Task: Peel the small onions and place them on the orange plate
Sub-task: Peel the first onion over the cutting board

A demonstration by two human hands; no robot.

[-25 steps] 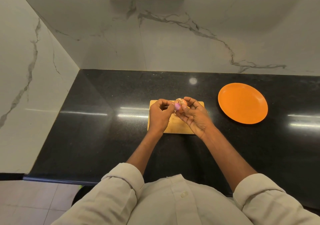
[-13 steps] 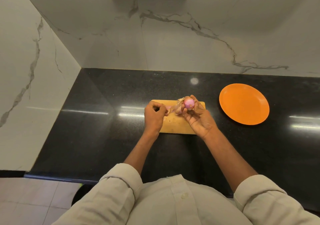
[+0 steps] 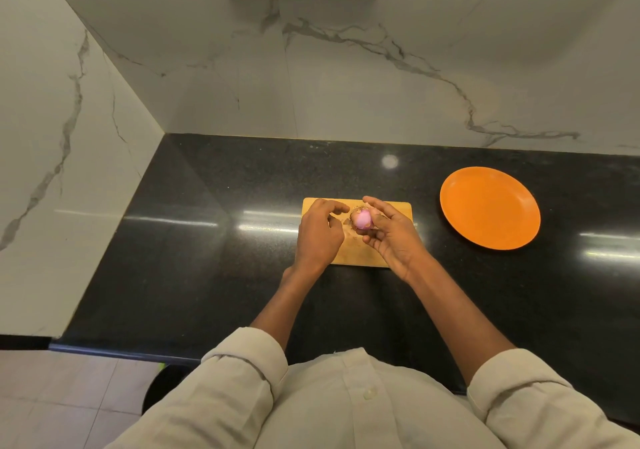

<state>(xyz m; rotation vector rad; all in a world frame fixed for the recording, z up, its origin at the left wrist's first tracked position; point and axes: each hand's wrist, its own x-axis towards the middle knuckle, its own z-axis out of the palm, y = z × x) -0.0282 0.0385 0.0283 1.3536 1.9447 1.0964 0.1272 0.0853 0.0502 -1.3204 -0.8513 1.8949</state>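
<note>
Onion: small pink-purple onion (image 3: 362, 219), mostly peeled, a scrap of brown papery skin clinging to its top; long axis roughly upright, the skin-capped end pointing away from the person.
Right hand (image 3: 391, 237): fingers curled round the onion, holding it above the rectangular wooden cutting board (image 3: 360, 254); the onion sits at the fingertips, on the hand's left side.
Left hand (image 3: 320, 235): just left of the onion, fingers loosely bent, holding nothing.
Plate: round orange plate (image 3: 489, 208), on the black stone counter (image 3: 207, 258), well right of the board.
</note>
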